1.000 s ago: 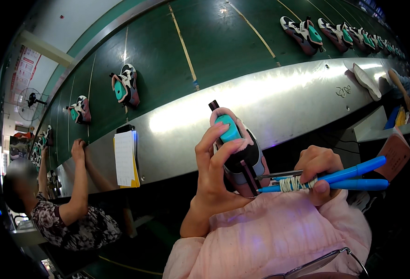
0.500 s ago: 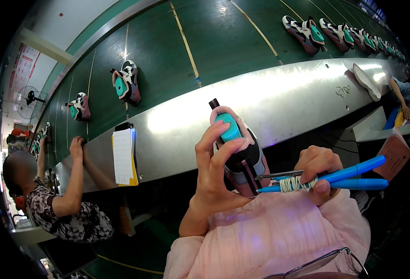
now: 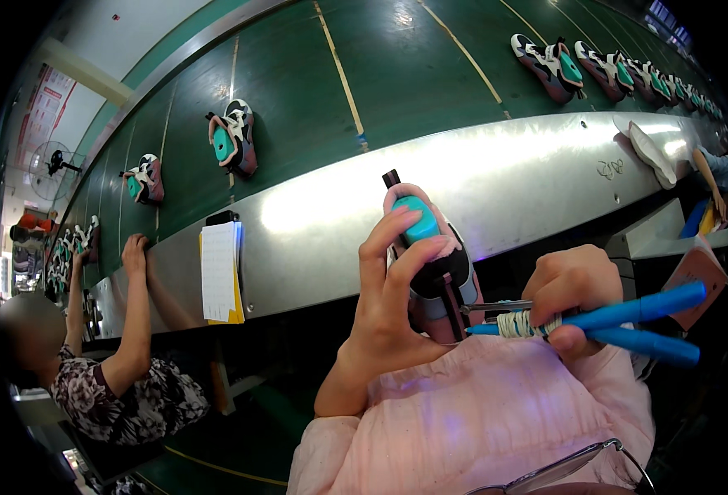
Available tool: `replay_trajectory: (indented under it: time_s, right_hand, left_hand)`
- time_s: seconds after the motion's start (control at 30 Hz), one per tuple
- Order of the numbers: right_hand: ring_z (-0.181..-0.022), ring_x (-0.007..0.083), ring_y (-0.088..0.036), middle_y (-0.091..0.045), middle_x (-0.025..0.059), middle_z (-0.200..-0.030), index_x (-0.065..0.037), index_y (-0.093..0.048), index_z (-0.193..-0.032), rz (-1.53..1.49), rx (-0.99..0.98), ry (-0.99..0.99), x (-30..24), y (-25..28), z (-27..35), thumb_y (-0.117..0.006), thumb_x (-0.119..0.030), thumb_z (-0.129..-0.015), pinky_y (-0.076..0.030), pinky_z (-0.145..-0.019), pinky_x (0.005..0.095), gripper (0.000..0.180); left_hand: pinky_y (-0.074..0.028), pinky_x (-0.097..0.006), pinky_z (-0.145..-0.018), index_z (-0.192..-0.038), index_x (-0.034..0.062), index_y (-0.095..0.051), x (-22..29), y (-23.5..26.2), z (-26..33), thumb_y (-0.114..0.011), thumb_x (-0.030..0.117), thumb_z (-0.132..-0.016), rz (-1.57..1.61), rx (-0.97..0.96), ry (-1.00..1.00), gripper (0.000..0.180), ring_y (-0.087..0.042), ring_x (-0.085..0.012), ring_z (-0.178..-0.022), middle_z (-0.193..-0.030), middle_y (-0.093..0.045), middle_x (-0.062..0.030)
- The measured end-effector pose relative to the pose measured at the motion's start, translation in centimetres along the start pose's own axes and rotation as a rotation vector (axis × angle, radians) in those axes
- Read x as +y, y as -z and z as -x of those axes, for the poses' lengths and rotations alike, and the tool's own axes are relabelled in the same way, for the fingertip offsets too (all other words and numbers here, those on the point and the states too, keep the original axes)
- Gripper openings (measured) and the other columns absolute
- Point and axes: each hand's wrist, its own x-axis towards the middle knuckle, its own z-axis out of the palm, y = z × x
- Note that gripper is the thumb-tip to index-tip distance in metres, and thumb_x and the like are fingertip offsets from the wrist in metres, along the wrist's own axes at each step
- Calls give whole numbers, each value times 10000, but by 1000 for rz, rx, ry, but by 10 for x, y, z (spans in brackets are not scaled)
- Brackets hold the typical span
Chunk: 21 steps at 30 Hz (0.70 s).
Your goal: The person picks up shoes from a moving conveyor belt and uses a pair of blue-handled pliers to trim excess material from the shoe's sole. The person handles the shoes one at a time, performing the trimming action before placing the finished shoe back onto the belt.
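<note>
A sneaker point(image 3: 440, 282) with a pink lining, turquoise insole and black-and-grey upper is held upright before my chest. My left hand point(image 3: 380, 309) grips it, two fingers over the collar opening and the thumb low by the heel. My right hand point(image 3: 577, 285) is closed round two blue pens point(image 3: 646, 304) bound together with pale bands point(image 3: 516, 324). A thin metal tool point(image 3: 493, 306), its kind unclear, sticks out of the same fist. One pen tip and the tool's end reach the shoe's dark heel strip; whether they touch it I cannot tell.
A steel ledge point(image 3: 331, 239) runs along a green conveyor point(image 3: 298, 107) carrying several similar sneakers point(image 3: 236, 136). On the ledge lie a paper pad point(image 3: 219, 272), rubber bands point(image 3: 610, 169) and a white shoe-shaped piece point(image 3: 651, 155). A co-worker point(image 3: 125, 388) sits at left; another person's arm point(image 3: 713, 181) shows at right.
My right hand and the pens have shifted slightly right, the pens' rear ends swinging outward. The sneaker stays in my left hand, slightly right of before. The left co-worker's head and arms have moved.
</note>
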Motion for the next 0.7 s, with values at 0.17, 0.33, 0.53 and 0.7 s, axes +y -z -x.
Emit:
replay_trajectory:
  time_s: [0.17,0.33,0.53,0.7]
  right_hand:
    - [-485,208,-542,-539,57,-621,-66,-563,-781,154,-67,178,-2,-2,-5,-599,-314,-812,-397,-398,263,253]
    - [-455,156,-516,-536,46,-624,-62,-559,-775,279,-22,360,4,-10,-3,-598,-276,-819,-352,-352,239,222]
    - [-419,141,-497,-557,86,-649,-37,-558,-775,21,-12,465,20,0,5,-586,-339,-845,-337,-336,229,311]
    - [-524,125,-412,-444,48,-628,-48,-464,-760,-74,944,123,62,-32,55,-531,-456,-849,-335,-480,235,423]
  left_hand:
    - [-407,-412,-893,-1156,69,-463,3,5,-2,-823,99,-489,70,-25,39,758,-399,-373,-1142,-1241,-353,-182]
    - [-412,-402,-887,-1154,73,-465,2,10,-4,-813,87,-489,18,-27,40,751,-405,-365,-1135,-1239,-350,-178]
    - [-406,-415,-888,-1146,79,-460,0,9,-1,-829,134,-446,6,-21,29,794,-417,-360,-1134,-1237,-347,-185]
    - [-365,-491,-938,-1056,149,-522,-14,4,36,-829,220,-472,-74,-136,-126,663,-424,-384,-1126,-1196,-370,-156]
